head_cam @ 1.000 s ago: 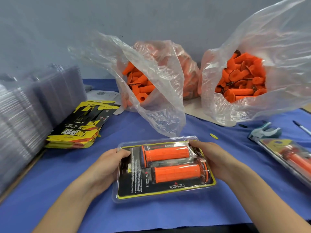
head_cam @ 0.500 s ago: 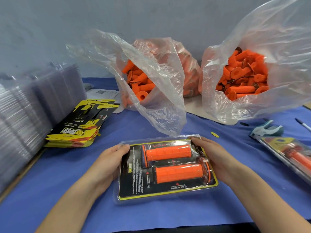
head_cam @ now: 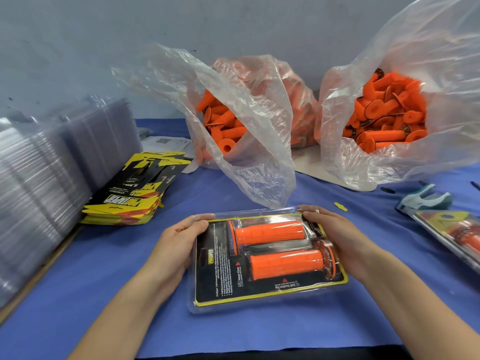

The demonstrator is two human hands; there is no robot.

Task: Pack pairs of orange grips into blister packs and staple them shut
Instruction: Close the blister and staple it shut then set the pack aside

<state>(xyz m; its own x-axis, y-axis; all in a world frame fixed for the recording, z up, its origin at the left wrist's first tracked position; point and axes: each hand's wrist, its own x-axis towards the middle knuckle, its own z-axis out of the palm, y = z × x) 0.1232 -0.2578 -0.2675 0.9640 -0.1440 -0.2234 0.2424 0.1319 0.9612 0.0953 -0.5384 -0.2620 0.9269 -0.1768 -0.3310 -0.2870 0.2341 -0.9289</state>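
Blister pack (head_cam: pixel 233 306): clear plastic, glossy, with glare streaks across the top. Grips (head_cam: pixel 268 232) inside: orange, matt, rubbery look, fine ribbing. Cloth (head_cam: pixel 78 294) underneath: blue, matt, smooth. Bags (head_cam: pixel 259 157) at 12 and 2 o'clock: thin clear film, crinkled, shiny. Stack of shells (head_cam: pixel 39 183) at 9 o'clock: clear glossy plastic. Cards (head_cam: pixel 130 201) at 10 o'clock: printed paperboard, slight sheen.

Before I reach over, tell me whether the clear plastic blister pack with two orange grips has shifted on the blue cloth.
No. The blister pack keeps the same gap to the small yellow scrap; only the camera view drifted slightly.
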